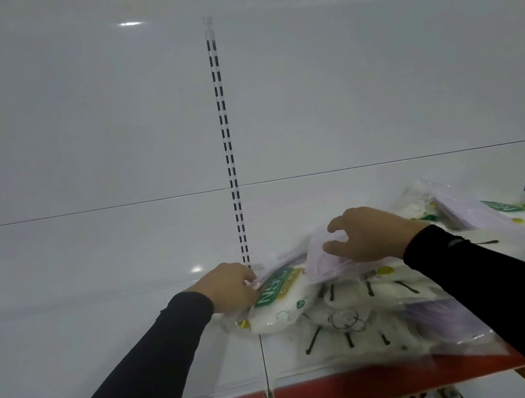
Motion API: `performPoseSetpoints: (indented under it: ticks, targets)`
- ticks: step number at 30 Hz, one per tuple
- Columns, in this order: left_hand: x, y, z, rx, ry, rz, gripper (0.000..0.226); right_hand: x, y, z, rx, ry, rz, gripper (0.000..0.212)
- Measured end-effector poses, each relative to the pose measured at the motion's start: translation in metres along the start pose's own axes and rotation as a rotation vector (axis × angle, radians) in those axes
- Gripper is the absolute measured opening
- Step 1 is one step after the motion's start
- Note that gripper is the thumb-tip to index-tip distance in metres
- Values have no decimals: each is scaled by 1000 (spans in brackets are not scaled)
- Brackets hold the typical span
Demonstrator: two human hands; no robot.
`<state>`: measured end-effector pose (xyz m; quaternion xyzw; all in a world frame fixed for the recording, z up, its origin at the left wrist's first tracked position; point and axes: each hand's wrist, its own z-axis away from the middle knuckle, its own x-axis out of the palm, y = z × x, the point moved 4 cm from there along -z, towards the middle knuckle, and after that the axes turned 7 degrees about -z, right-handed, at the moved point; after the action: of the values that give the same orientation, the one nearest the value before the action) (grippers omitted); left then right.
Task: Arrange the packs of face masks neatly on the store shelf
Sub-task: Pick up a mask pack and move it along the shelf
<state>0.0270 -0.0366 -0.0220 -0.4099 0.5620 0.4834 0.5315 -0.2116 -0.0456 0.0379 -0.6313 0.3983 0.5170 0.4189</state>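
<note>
Our left fingers (248,281) are pinched narrow on the corner of a white pack (280,303) with a green label, at the left end of the heap. Our right fingers (335,245) are curled, half spread, with the thumb and forefinger on the upper edge of a lilac pack (325,263) that lies on top — whether they have truly closed on the film we cannot tell, for the edge is blurred. The left hand (229,289) sits just beside the slotted upright (229,155) of the back wall; the right hand (369,233) hovers over the middle of the pile.

The packs (351,323) lie in a loose, overlapping heap on the right half of the shelf (242,358), some tilted against the back wall, one hanging past the red front edge (372,385). The left half of the shelf is bare.

We judge these packs to be light and soft, the masks inside yielding and the clear film slippery, so one pack is likely to slide off another when pulled. A corner pinch may let the pack droop and twist. It looks safer to take each by its sealed edge or flat between thumb and fingers across the middle — then square it against its neighbours.
</note>
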Motion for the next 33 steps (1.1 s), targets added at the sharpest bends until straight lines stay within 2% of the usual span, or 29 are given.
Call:
performPoseSetpoints:
  ticks: [4, 8, 13, 15, 17, 18, 20, 22, 24, 26, 30, 33]
  targets:
    - [-12, -5, -4, -48, 150, -13, 37, -4, 10, 5, 14, 38, -19, 54]
    - [-41, 5, -5, -97, 358, 92, 38, -10, 28, 11, 62, 106, -32, 51]
    - [-56, 70, -3, 33, 525, 171, 36, -19, 54, 18, 152, 272, -134, 38]
    - [-48, 99, -6, 96, 463, 202, 33, -24, 66, 20, 190, 342, -200, 32]
    - [-38, 118, -12, 126, 327, 255, 29, -26, 76, 25, 226, 365, -246, 29]
    - [-36, 121, -15, 129, 288, 298, 34, -28, 79, 29, 239, 359, -261, 30]
    - [-36, 115, -21, 109, 314, 361, 38, -30, 82, 35, 255, 335, -274, 31]
    - [-32, 103, -26, 50, 317, 328, 29, -29, 85, 38, 273, 295, -274, 38]
    - [-21, 96, -28, -15, 183, 269, 46, -25, 85, 39, 308, 221, -246, 46]
    - [-10, 98, -28, -46, 71, 335, 60, -21, 84, 38, 318, 162, -228, 51]
    - [-8, 112, -29, 19, 93, 462, 59, -20, 77, 39, 284, 123, -299, 55]
    - [-9, 117, -30, 35, 137, 528, 69, -22, 72, 41, 248, 170, -388, 62]
